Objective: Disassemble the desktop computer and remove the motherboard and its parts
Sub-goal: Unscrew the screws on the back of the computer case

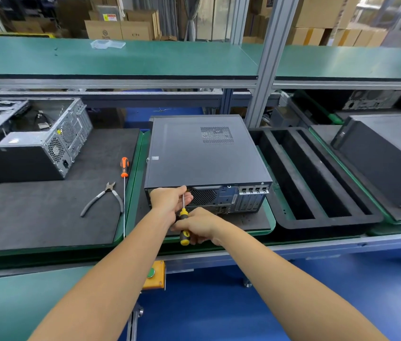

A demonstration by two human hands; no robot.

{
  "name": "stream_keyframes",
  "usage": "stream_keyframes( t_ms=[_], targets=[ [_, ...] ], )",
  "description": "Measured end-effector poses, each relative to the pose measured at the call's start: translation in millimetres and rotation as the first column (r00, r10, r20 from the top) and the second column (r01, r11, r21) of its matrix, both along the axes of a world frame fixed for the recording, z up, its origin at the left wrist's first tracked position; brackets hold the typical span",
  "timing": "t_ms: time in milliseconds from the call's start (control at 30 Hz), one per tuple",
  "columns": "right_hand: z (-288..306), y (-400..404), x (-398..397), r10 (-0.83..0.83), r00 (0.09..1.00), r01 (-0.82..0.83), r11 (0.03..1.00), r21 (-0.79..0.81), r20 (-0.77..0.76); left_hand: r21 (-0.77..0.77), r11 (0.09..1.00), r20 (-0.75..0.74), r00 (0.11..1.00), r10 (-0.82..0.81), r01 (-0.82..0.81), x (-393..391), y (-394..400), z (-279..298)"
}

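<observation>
Centrally, item one: desktop computer [204,153], dark case lying flat on a black foam mat, side cover on, rear panel facing the person at 6 o'clock of the case. Vent grid near the cover's 1 o'clock corner.

Item two: yellow-and-black screwdriver [184,226], shaft angled up toward the rear panel's left upper edge; the tip is hidden behind the left hand, so seating in a screw cannot be confirmed.

Item three: right hand [198,226], fingers curled round the screwdriver handle.

Item four: left hand [170,199], resting at the case's rear left corner, fingers loosely bent beside the shaft; whether they pinch it cannot be told.

Item five: orange-handled screwdriver [124,168], long shaft, lying at 9 o'clock of the case, beside side-cutting pliers [107,198] on the neighbouring mat.

Item six: opened chassis [29,139], at 10 o'clock, its interior exposed.

Item seven: slotted foam tray [317,178], at 3 o'clock; another closed computer case [386,158] beyond it.

Stage, as judged: cover screws under removal; motherboard not yet reachable.

Risks, as judged: an angled tip may cam out and strip the screw head, or skid into the left fingers; a freed screw may drop off the mat edge at 6 o'clock.
</observation>
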State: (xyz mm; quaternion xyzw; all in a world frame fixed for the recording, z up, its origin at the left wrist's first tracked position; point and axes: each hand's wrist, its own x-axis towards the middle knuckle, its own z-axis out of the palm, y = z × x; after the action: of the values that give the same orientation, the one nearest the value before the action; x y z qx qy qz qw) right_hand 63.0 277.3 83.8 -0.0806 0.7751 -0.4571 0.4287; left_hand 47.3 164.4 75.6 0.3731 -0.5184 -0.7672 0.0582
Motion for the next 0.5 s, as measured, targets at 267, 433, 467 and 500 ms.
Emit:
stream_keyframes(
  t_ms=[267,433,467,500],
  targets=[
    [14,14,-3,0.1,0.858,0.134,0.903,-0.407,0.504,0.023,1.0,-0.02,1.0,-0.012,0.012,-2,1,-2],
    [12,10,-4,0.005,0.959,0.05,0.982,-0.184,0.282,0.046,0.999,-0.005,1.0,-0.016,0.016,-3,0,-4],
    [11,9,-5,-0.004,0.971,0.042,0.988,-0.152,0.238,0.042,0.999,-0.003,1.0,-0.015,0.015,-3,0,-5],
    [9,9,-6,-0.007,0.981,0.031,0.992,-0.119,0.194,0.034,0.999,-0.002,1.0,-0.015,0.016,-3,-1,-5]
  ],
)
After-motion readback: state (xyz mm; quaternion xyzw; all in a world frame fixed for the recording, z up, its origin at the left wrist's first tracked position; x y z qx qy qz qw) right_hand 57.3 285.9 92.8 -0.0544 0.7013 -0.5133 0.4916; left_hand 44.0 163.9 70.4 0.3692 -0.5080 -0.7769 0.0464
